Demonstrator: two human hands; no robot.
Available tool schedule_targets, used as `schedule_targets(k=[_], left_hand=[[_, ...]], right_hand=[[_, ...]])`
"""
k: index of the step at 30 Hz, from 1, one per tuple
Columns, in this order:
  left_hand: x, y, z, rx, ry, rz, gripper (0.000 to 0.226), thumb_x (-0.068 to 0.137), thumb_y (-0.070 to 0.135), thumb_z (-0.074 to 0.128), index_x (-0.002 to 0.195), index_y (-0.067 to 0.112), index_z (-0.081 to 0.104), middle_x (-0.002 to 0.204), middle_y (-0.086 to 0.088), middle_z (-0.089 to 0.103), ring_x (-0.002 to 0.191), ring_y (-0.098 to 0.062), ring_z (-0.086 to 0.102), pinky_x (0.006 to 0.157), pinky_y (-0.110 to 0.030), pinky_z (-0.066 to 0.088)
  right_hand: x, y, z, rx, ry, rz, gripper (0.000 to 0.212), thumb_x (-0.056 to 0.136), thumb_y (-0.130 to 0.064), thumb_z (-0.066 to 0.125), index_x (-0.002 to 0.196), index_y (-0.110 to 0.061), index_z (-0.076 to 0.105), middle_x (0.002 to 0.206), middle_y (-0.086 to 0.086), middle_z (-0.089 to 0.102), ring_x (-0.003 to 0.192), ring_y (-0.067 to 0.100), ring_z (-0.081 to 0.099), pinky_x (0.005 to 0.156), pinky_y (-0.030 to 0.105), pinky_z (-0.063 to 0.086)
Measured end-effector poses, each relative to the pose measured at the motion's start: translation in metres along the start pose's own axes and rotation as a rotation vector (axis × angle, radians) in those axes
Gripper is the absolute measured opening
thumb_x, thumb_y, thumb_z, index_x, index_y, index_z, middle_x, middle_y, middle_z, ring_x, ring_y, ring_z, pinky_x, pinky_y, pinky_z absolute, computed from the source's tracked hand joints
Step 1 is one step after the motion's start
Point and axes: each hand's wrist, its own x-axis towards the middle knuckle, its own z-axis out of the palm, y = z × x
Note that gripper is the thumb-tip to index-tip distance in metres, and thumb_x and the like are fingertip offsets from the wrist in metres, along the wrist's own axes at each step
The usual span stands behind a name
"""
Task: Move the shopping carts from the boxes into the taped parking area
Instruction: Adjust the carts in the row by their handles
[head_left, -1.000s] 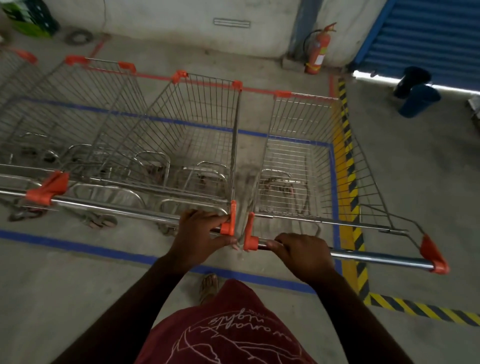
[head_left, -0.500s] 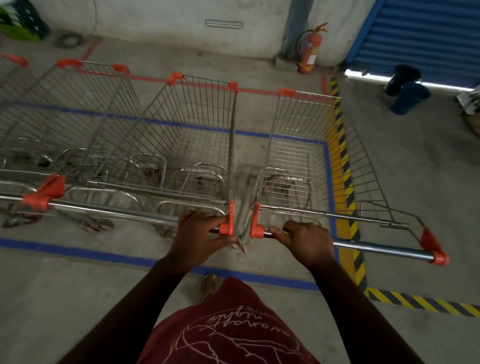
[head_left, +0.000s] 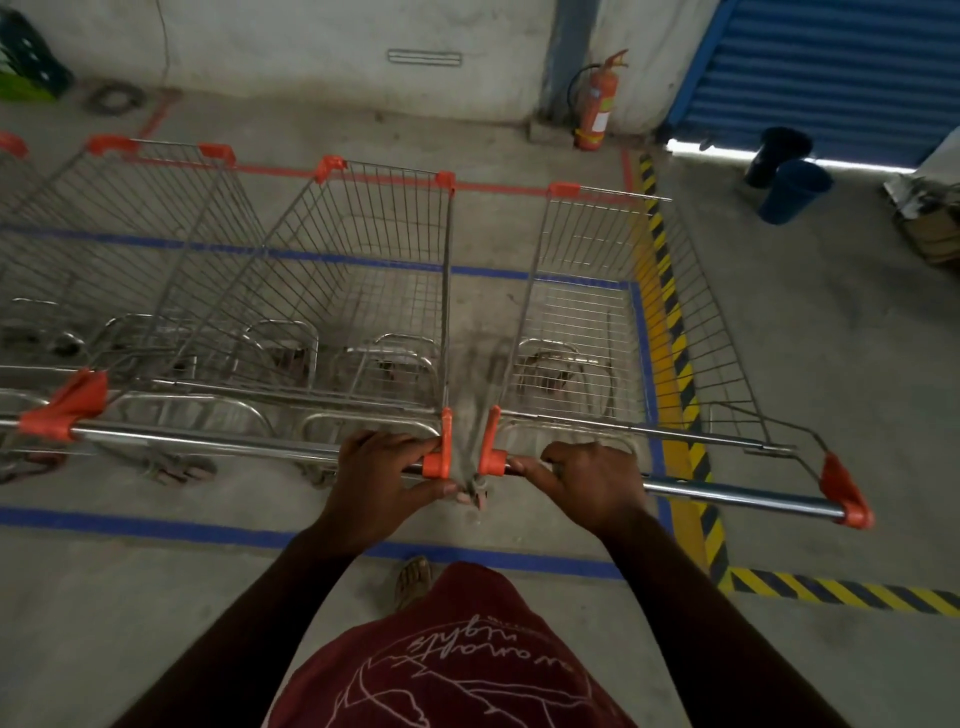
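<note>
The left hand (head_left: 382, 486) is gripping the handle bar of the middle cart (head_left: 358, 291) at its right end, fingers curled over the bar and thumb lying along its underside beside the orange end cap. The right hand (head_left: 589, 480) is gripping the handle bar of the right cart (head_left: 587, 296) at its left end, fingers wrapped over the bar next to that cart's orange cap. The two carts are standing side by side, their near handle ends just apart. Both are sitting inside the blue tape (head_left: 156, 527) outline on the concrete floor, the right cart's basket overhanging the yellow-black stripe (head_left: 675, 332) at the outline's right edge. A third cart (head_left: 130, 249) is standing left of the middle one, inside the same outline. A red tape line (head_left: 498, 185) is running behind the carts. A fire extinguisher (head_left: 597, 104) is standing against the back wall, and two buckets (head_left: 789, 182) are sitting near the blue shutter (head_left: 831, 67).
</note>
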Motion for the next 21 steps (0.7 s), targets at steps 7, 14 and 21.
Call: schedule_targets(k=[7, 14, 21], left_hand=[[0.002, 0.003, -0.002, -0.005, 0.009, 0.002, 0.062, 0.076, 0.079, 0.06, 0.116, 0.034, 0.075, 0.09, 0.02, 0.068, 0.09, -0.004, 0.065, 0.093, -0.042, 0.041], [0.006, 0.0, -0.001, 0.024, -0.008, 0.006, 0.06, 0.077, 0.078, 0.061, 0.118, 0.036, 0.075, 0.091, 0.018, 0.07, 0.091, -0.005, 0.065, 0.094, -0.041, 0.04], [0.007, -0.001, -0.001, 0.051, -0.013, 0.031, 0.059, 0.079, 0.079, 0.06, 0.118, 0.037, 0.074, 0.09, 0.02, 0.07, 0.089, -0.003, 0.063, 0.09, -0.032, 0.033]], right_hand=[[-0.004, -0.027, 0.001, 0.0, 0.053, -0.035, 0.072, 0.081, -0.095, 0.036, 0.076, -0.029, 0.066, 0.063, -0.005, 0.068, 0.058, 0.018, 0.069, 0.052, 0.028, 0.047], [-0.01, -0.031, -0.003, 0.017, 0.034, -0.039, 0.077, 0.08, -0.096, 0.031, 0.075, -0.029, 0.066, 0.062, -0.005, 0.068, 0.058, 0.016, 0.068, 0.052, 0.027, 0.044], [-0.012, -0.03, -0.002, 0.046, 0.018, -0.015, 0.082, 0.078, -0.1, 0.024, 0.073, -0.029, 0.065, 0.062, -0.006, 0.068, 0.059, 0.015, 0.068, 0.053, 0.027, 0.044]])
